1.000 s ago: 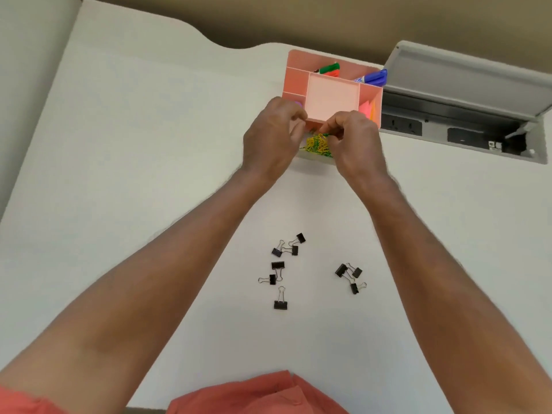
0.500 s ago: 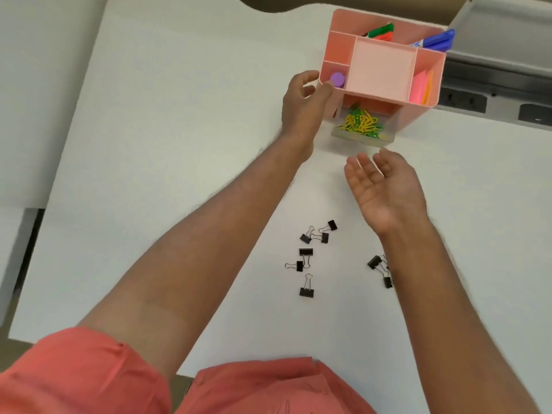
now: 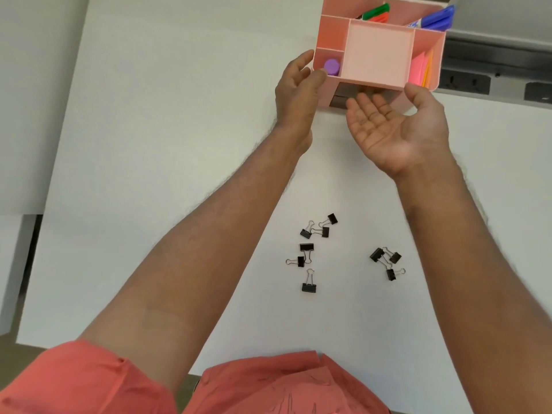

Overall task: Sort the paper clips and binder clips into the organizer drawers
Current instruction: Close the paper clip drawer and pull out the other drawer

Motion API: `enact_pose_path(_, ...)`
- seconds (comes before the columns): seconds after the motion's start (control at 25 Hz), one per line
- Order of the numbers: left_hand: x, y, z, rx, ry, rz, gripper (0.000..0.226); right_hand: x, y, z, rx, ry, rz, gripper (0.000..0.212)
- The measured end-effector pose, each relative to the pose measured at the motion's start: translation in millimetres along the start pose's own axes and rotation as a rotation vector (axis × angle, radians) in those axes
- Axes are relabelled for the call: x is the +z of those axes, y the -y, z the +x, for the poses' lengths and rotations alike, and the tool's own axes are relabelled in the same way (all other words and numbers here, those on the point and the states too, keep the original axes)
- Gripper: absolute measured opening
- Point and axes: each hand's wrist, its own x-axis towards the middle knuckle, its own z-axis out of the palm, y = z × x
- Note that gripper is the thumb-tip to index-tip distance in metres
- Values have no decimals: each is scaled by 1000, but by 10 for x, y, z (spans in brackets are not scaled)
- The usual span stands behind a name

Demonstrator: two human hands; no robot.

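Note:
A pink desk organizer stands at the far side of the white table. My left hand rests against its left wall, fingers apart and holding nothing. My right hand is palm up with its fingertips against the drawer fronts, thumb at the organizer's right front corner. The drawers look pushed in and no paper clips show. Several black binder clips lie loose on the table: one group near the middle and a smaller group to its right.
The organizer's top compartments hold a purple cap, green and red markers, a blue marker and pink sticky notes. A grey power-socket trough runs behind on the right. The table's front edge is near my orange shirt.
The drawer with yellow and green paper clips, open half a second ago, now appears pushed in. My right hand moved up from mid-table to the drawer fronts. The left hand stayed at the organizer's side.

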Motion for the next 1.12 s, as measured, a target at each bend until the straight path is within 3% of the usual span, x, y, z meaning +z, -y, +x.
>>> enact_pose_path(0.12,9,-6,-8,-5,-2,8,45,-12,20,108,-4,-20,-16,49)
enact_pose_path(0.2,7,-11,-14,-9,-2,6,45,-68,-43,183,-62,-44,-162,42)
enact_pose_path(0.28,4,-8,-16,-10,-1,6,45,-150,-165,236,-220,-136,-557,36)
enact_pose_path(0.36,0,-5,-16,-9,3,15,45,-282,-294,270,-470,-199,-1112,42)
enact_pose_path(0.44,2,0,-21,-6,8,27,46,-427,-380,312,-672,-151,-1572,58)
enact_pose_path(0.52,5,4,-19,2,8,48,46,-527,-426,357,-769,-111,-1811,70)
enact_pose_path(0.64,3,6,-11,10,9,48,47,-555,-435,406,-827,-142,-1873,74)
enact_pose_path(0.88,-14,28,12,4,21,26,46,-662,-481,263,-841,-148,-1798,59)
enact_pose_path(1.12,-10,38,33,17,34,52,48,-877,-654,86,-860,-139,-1827,63)
